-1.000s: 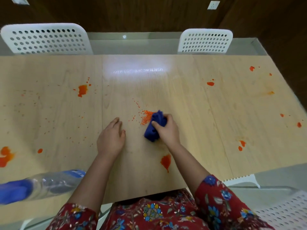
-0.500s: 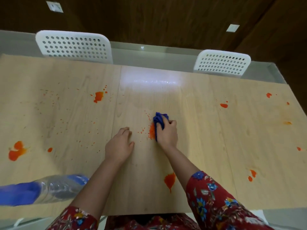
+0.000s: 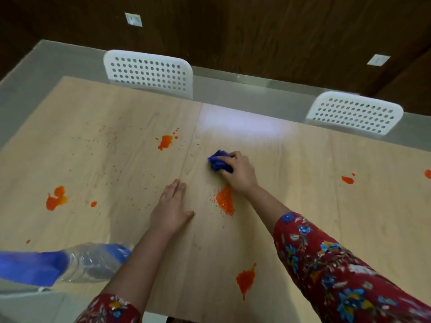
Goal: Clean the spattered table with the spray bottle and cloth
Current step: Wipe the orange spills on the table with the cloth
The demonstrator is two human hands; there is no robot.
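Note:
A pale wooden table (image 3: 303,183) carries several orange spatters. My right hand (image 3: 240,172) grips a crumpled blue cloth (image 3: 218,162) and presses it on the table's middle. An orange smear (image 3: 225,201) lies just behind that hand, by the wrist. My left hand (image 3: 171,207) rests flat on the wood, fingers together, holding nothing. A clear spray bottle (image 3: 86,264) with a blue head lies on its side at the near left edge, partly behind my left forearm. Larger blots sit at the far middle (image 3: 165,142), the left (image 3: 56,200) and near the front edge (image 3: 246,279).
Two white perforated chairs stand beyond the far edge, one (image 3: 149,72) at the middle left and one (image 3: 354,111) at the right. Small orange spots (image 3: 348,179) mark the right side. A dark wood-panelled wall rises behind.
My right hand has pushed the cloth away from me, past the orange smear, which now lies behind the hand. The camera has tilted and swung left. My left hand stayed planted.

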